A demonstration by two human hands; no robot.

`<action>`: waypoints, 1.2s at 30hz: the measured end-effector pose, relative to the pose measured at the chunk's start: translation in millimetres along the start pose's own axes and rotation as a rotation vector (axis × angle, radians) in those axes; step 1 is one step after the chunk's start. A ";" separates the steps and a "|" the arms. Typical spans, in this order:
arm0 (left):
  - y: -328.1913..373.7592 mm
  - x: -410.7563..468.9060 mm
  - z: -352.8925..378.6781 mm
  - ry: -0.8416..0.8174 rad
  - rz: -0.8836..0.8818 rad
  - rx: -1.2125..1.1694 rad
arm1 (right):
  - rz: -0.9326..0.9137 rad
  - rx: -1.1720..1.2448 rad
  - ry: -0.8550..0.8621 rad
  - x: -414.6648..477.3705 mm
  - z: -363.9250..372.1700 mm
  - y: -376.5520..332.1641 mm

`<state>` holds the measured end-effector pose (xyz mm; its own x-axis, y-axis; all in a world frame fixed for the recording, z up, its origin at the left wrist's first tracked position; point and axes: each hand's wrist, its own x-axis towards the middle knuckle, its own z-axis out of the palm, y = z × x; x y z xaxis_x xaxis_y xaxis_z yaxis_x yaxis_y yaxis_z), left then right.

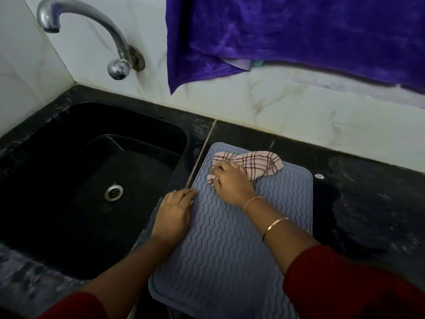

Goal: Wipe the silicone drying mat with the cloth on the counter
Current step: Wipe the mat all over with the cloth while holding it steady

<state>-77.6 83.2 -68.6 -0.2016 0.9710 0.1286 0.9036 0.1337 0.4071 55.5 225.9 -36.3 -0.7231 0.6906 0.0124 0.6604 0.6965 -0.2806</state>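
Observation:
A grey-blue silicone drying mat (230,245) with wavy ridges lies on the black counter, just right of the sink. A pink checked cloth (257,163) rests bunched on the mat's far end. My right hand (232,184) is shut on the cloth's near-left part and presses it onto the mat. My left hand (176,212) lies flat, palm down, on the mat's left edge with the fingers together, holding nothing.
A black sink (69,180) with a steel drain (113,192) sits to the left, a chrome tap (92,33) above it. A purple cloth (299,35) hangs on the white tiled wall. Black counter (368,203) extends right of the mat.

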 end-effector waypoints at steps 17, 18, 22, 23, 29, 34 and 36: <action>-7.2 3.2 5.6 0.016 -0.044 0.000 | 0.311 0.299 0.030 67.2 -2.9 19.2; -7.1 2.8 5.3 0.012 -0.041 0.009 | 0.293 0.300 0.008 64.3 -3.9 18.0; -5.9 1.9 3.7 0.014 -0.028 0.041 | 0.178 0.215 -0.094 56.0 -3.4 12.4; -5.8 1.8 3.9 0.016 -0.023 0.049 | 0.159 0.205 -0.108 54.8 -3.6 11.1; -7.3 1.8 7.1 0.019 -0.014 0.058 | 0.261 0.129 0.117 69.2 -5.8 19.3; -6.8 2.1 6.0 0.002 -0.012 0.073 | 0.219 -0.026 0.056 67.4 0.4 17.4; -6.2 2.2 5.0 0.004 -0.014 0.078 | 0.140 -0.031 0.116 53.3 7.8 11.2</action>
<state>-81.8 85.6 -75.4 -0.2156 0.9682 0.1272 0.9273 0.1623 0.3372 22.8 269.0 -46.3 -0.5966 0.7979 0.0864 0.7603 0.5964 -0.2573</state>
